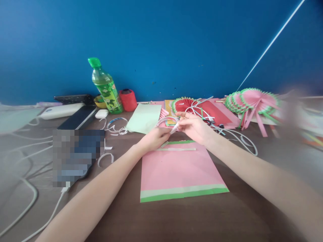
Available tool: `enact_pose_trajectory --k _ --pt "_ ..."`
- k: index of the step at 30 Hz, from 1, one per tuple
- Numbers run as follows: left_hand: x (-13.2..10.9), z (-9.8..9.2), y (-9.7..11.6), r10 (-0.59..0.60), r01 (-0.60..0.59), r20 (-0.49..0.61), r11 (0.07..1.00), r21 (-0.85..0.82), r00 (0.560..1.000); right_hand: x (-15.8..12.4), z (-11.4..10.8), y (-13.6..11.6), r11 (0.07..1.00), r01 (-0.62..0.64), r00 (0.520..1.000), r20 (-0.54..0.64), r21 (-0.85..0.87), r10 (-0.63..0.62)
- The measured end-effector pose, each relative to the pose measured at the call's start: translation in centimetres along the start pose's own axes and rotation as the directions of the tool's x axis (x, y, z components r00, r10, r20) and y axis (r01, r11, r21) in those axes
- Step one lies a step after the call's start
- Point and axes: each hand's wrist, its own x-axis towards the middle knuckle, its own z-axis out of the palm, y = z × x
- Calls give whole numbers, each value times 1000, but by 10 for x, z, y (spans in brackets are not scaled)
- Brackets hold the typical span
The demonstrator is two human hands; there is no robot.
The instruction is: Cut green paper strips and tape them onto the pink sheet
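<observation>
Fingertips of the right hand [193, 127] pinch a curling pale strip [174, 128] above the worktop [161, 222], while the left hand [154, 138], its fingers closed, grips the same curl from the other side. The strip, perhaps adhesive tape though the view is too soft to be sure, arcs between the two hands, which are near each other but apart. Just below them lies a pink sheet [179, 171], flat on the worktop, with a green-and-pale band along its near end and a narrow whitish strip [176, 149] across its far end, close to the left hand.

Brown surface shows on the near side of the sheet and along both its flanks, where the forearms cross, leaving room toward the viewer. Beyond the hands the space is tighter: a pale green sheet [145, 117], a red pleated fan [184, 105] and a red sheet [218, 114] crowd toward the worktop's far edge, beneath a blue wall [161, 43]. A green-capped bottle [107, 90] and a red spool [128, 100] stand at that edge, left of center. White cables [248, 146] loop to the right, near pink-and-green fans [262, 100]; a dark phone [94, 144], plugged in, lies left of the left forearm.
</observation>
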Motion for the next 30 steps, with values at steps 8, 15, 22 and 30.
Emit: enact_pose_trajectory --k 8,15,22,30 --pt "0 1 -4 24 -24 -2 999 24 1000 -4 5 -12 1000 -11 998 -57 -1 11" --pt "-3 -8 3 -60 61 47 998 -23 997 -6 2 -37 975 221 974 -50 -25 -222" --pt "-2 -36 12 -156 128 170 978 166 973 1 -3 -21 981 187 981 -34 -53 -189" --pt "-4 -48 8 -245 248 -63 969 27 967 0 -10 -22 935 224 973 111 -276 -200"
